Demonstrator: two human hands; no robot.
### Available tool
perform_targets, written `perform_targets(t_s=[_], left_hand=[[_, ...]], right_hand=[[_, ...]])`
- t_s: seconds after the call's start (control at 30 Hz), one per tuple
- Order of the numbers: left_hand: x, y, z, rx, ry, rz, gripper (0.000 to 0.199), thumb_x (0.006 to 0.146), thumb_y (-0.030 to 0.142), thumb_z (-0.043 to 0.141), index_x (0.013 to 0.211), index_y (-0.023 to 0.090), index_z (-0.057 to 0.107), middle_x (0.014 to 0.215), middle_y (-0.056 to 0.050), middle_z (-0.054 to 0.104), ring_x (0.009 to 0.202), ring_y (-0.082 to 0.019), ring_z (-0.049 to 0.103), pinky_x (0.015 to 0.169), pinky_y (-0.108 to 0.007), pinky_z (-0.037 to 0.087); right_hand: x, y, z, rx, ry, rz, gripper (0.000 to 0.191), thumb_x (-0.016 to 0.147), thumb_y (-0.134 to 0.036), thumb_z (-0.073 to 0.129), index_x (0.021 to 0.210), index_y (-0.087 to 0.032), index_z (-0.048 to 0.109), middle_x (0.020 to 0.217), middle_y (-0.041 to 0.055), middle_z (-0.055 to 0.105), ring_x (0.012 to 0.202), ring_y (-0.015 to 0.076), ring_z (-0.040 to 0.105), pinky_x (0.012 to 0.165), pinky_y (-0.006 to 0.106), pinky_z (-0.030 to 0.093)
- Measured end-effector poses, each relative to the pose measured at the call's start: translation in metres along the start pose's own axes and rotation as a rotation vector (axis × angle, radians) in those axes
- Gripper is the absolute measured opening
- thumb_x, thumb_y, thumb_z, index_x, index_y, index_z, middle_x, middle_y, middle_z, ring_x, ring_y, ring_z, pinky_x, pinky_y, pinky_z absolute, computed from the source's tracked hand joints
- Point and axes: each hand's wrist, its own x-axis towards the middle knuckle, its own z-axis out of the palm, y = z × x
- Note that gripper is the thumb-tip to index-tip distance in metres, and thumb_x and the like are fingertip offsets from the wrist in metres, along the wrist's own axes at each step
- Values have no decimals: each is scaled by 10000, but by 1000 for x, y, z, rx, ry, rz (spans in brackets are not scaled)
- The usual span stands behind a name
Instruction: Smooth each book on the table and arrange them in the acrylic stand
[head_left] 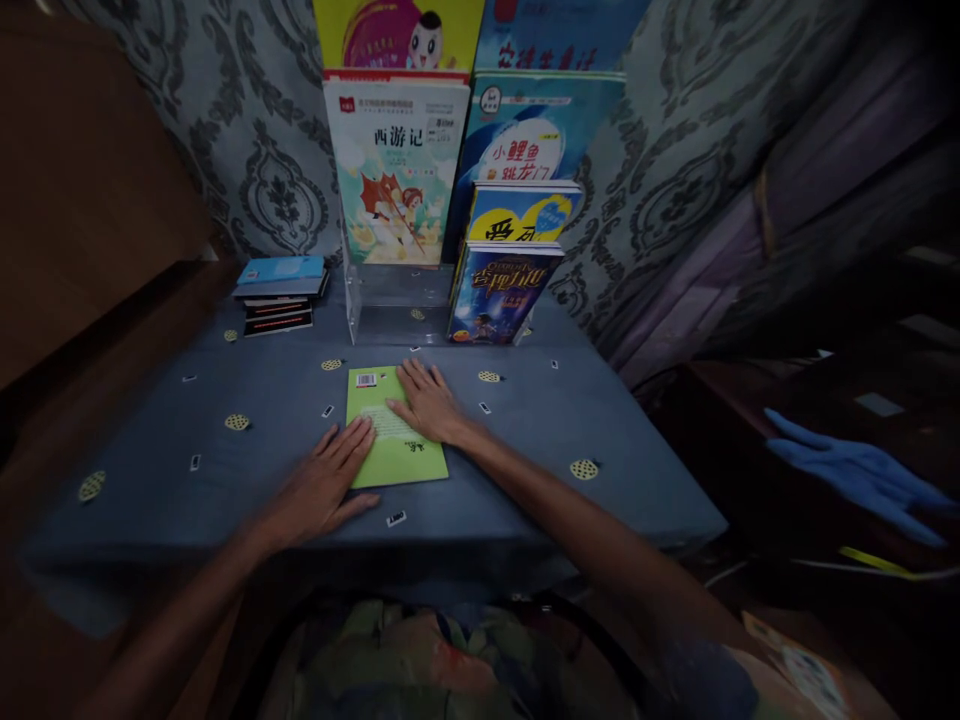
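A green book [405, 462] lies flat on the grey-blue tablecloth [525, 420], close to the table's front edge. Against its left edge rests my left hand [330, 482], fingers stretched out and thumb apart, partly on the cover. My right hand [431, 402] lies flat on the upper right of the same book with its fingers spread. Neither hand grips anything. Small print and a barcode show on the cover between the hands.
Behind the book, a clear stand [390, 325] holds several upright books, among them a white one [397, 170] and a dark blue one [501, 295]. A small pile of books [279, 290] is at the back left. A blue glove [855, 470] lies off to the right.
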Motion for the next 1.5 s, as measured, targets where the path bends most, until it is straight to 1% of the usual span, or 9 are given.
perform_targets(t_s=[0.17, 0.3, 0.5, 0.6, 0.77, 0.93, 1.13, 1.33, 1.5], left_hand=[[-2, 0, 4, -1, 13, 9, 829, 1002, 603, 358, 1609, 215, -53, 1655, -136, 223, 1525, -303, 233, 1240, -489, 203], [-2, 1, 5, -3, 18, 6, 832, 999, 610, 355, 1611, 203, -35, 1650, -145, 233, 1524, -306, 234, 1234, -504, 216], [-4, -1, 1, -45, -17, -9, 770, 1015, 581, 334, 1614, 222, 8, 1654, -117, 229, 1531, -274, 223, 1236, -491, 230], [2, -12, -1, -83, -20, -76, 659, 1039, 529, 282, 1611, 245, 118, 1648, -84, 261, 1527, -245, 240, 1236, -471, 244], [30, -46, 1, -134, 77, -278, 606, 1041, 515, 234, 1544, 199, 353, 1591, -109, 394, 1492, -253, 332, 1196, -484, 322], [54, -68, 4, -126, 129, -295, 593, 1036, 484, 225, 1447, 144, 483, 1525, -128, 491, 1463, -252, 386, 1195, -472, 331], [64, -75, 8, -83, 144, -294, 595, 1030, 450, 240, 1386, 74, 532, 1485, -169, 526, 1431, -264, 434, 1181, -470, 367], [71, -75, 8, -32, 172, -274, 538, 1036, 406, 257, 1334, 100, 585, 1432, -152, 584, 1382, -261, 500, 1161, -469, 401], [76, -73, 11, 8, 193, -263, 471, 1038, 355, 282, 1305, 142, 606, 1403, -131, 612, 1364, -249, 519, 1147, -461, 413]], right_hand=[[-34, -9, 5, 7, 9, -94, 761, 1020, -595, 230, 1562, -64, 285, 1640, 188, 237, 1553, 283, 113, 1249, 540, 137], [-59, -16, 3, 21, -9, -151, 773, 1011, -617, 266, 1563, -78, 285, 1641, 188, 240, 1550, 273, 139, 1254, 519, 146], [-76, -22, -2, 42, -38, -169, 769, 1015, -597, 295, 1553, -48, 298, 1630, 205, 261, 1544, 280, 165, 1256, 512, 156], [-76, -20, -2, 63, -25, -180, 758, 1010, -598, 320, 1562, -79, 291, 1632, 197, 258, 1542, 281, 177, 1249, 526, 183], [-76, -18, -2, 87, -19, -182, 747, 1005, -590, 355, 1568, -103, 291, 1635, 180, 264, 1542, 282, 179, 1250, 526, 185], [-78, -19, -4, 103, -43, -175, 748, 1008, -576, 368, 1563, -80, 294, 1630, 189, 277, 1543, 277, 176, 1255, 524, 160], [-71, -18, -13, 95, -49, -200, 709, 1001, -530, 441, 1527, -60, 370, 1594, 210, 354, 1523, 289, 249, 1260, 521, 140], [-43, -25, -24, 67, -43, -205, 564, 1013, -416, 467, 1465, -80, 467, 1554, 200, 430, 1489, 283, 337, 1256, 513, 169], [-15, -27, -16, 66, -30, -196, 549, 1010, -356, 470, 1473, -62, 448, 1568, 204, 401, 1500, 285, 311, 1253, 525, 168]])
